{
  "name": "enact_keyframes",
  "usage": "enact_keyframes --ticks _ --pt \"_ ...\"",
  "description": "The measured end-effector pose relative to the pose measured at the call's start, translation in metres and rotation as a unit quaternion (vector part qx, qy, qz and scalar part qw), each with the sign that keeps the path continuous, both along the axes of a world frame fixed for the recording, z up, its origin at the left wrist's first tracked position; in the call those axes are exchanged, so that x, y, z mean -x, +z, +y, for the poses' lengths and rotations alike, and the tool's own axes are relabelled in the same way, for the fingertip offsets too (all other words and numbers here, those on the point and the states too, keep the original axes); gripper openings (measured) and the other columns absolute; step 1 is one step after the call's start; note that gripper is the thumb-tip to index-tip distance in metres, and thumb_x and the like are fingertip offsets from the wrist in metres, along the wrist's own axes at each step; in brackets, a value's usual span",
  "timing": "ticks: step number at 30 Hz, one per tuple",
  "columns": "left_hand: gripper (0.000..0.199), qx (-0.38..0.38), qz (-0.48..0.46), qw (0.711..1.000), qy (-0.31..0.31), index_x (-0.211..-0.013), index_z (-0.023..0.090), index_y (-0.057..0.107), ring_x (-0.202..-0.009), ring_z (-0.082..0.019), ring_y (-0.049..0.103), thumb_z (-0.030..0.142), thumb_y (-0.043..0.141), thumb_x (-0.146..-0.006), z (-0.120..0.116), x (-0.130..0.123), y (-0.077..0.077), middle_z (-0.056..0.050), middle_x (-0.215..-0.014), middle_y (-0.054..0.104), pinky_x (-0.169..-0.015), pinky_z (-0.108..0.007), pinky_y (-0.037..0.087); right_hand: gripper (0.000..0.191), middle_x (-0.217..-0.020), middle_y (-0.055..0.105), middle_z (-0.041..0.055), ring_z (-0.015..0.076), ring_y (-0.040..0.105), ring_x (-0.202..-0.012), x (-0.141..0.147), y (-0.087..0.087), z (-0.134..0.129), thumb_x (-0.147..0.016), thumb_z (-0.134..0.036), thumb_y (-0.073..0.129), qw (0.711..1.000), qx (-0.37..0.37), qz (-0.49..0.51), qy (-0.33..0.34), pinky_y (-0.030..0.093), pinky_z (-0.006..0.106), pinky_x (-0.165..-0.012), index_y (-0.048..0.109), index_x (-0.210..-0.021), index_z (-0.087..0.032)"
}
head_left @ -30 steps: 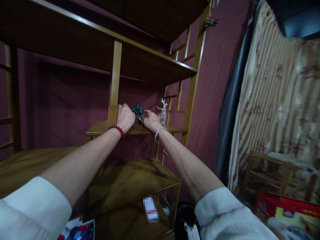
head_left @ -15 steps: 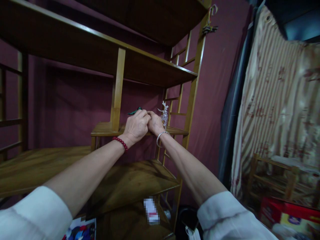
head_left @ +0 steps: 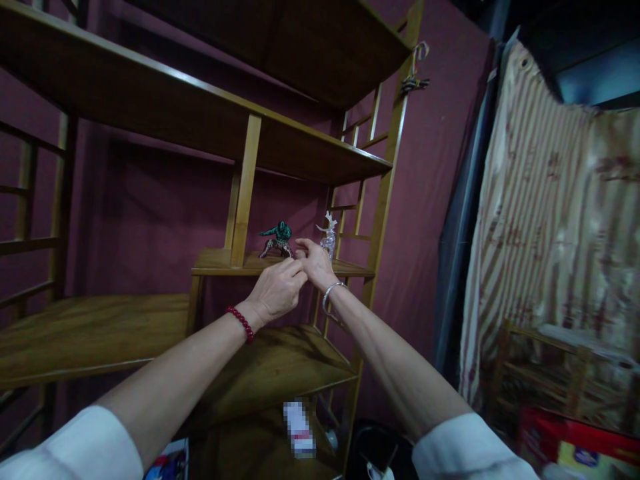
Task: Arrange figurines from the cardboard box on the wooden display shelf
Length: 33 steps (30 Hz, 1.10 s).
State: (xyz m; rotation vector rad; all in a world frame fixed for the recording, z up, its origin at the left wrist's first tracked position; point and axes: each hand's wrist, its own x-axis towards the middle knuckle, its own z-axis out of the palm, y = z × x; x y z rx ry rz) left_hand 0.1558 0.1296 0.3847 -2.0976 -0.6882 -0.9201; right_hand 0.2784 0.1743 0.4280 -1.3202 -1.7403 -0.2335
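A dark green and brown figurine stands on the small raised shelf, fully in sight behind my hands. My left hand, with a red bead bracelet at the wrist, is closed in front of the shelf's edge; its fingertips meet those of my right hand. Wearing a silver bangle, my right hand has its index finger partly raised and the other fingers bent towards the left hand. Anything between the fingertips is hidden or too small to make out. A clear deer figurine stands just behind the right hand.
Wooden shelf boards run above and below, with an upright post left of the figurine. A blurred white box lies low down. A black bin, a striped curtain and a red package are at the right.
Both hands have drawn down and back from the green figurine, which now shows whole on the shelf. The right index finger has lifted. The view has shifted slightly.
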Motion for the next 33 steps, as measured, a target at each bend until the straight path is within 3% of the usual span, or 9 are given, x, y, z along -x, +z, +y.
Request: enact_keyframes --ticks 5,11,16,21,26,33 --pt "0.016 -0.007 -0.018 1.0 0.012 -0.077 0.016 0.056 -0.085 -0.018 0.047 0.012 0.041 -0.078 -0.004 0.008 0.005 -0.007 -0.088 0.055 -0.078 -0.03 0.043 0.043 -0.109 0.062 0.0072 0.0168 0.057 -0.1 0.004 0.006 0.001 -0.074 -0.016 0.049 0.998 0.047 -0.027 -0.034 0.042 0.024 -0.086 0.05 -0.117 -0.016" --pt "0.021 0.087 -0.177 0.972 0.126 -0.083 0.017 0.059 -0.089 -0.019 0.051 0.01 0.04 -0.076 -0.005 0.017 0.025 -0.008 -0.091 0.058 -0.08 -0.03 0.043 0.043 -0.109 0.061 0.0109 0.0213 0.055 -0.103 0.011 0.016 0.013 -0.077 -0.03 0.05 0.993 0.079 -0.064 -0.068 0.042 0.029 -0.086 0.05 -0.117 -0.015" --pt "0.027 0.214 -0.139 0.955 0.15 -0.085 0.014 0.063 -0.086 -0.018 0.058 0.01 0.04 -0.072 -0.007 0.021 0.039 -0.01 -0.089 0.063 -0.079 -0.026 0.043 0.041 -0.108 0.061 0.0131 0.0234 0.055 -0.103 0.014 0.02 0.023 -0.076 -0.037 0.051 0.987 0.099 -0.076 -0.1 0.043 0.029 -0.082 0.054 -0.11 -0.015" --pt "0.03 0.254 -0.128 0.945 0.162 -0.091 0.013 0.065 -0.088 -0.023 0.06 0.014 0.044 -0.07 -0.009 0.024 0.05 -0.015 -0.094 0.064 -0.076 -0.027 0.044 0.042 -0.107 0.061 0.0147 0.0236 0.055 -0.103 0.013 0.022 0.03 -0.074 -0.041 0.052 0.984 0.106 -0.079 -0.116 0.042 0.029 -0.081 0.058 -0.106 -0.014" --pt "0.03 0.353 -0.152 0.906 0.177 -0.092 0.016 0.065 -0.094 -0.025 0.06 0.016 0.047 -0.068 0.002 0.019 0.064 -0.014 -0.096 0.066 -0.074 -0.027 0.045 0.045 -0.107 0.061 0.0154 0.0245 0.055 -0.102 0.011 0.022 0.034 -0.072 -0.044 0.054 0.982 0.123 -0.076 -0.124 0.043 0.029 -0.079 0.059 -0.105 -0.014" --pt "0.029 0.37 -0.201 0.885 0.197 -0.092 0.018 0.065 -0.094 -0.025 0.06 0.026 0.051 -0.069 0.029 0.013 0.067 -0.014 -0.097 0.066 -0.071 -0.026 0.046 0.042 -0.103 0.062 0.0154 0.024 0.059 -0.096 0.01 0.022 0.035 -0.07 -0.045 0.056 0.976 0.144 -0.101 -0.126 0.044 0.029 -0.074 0.063 -0.098 -0.014"
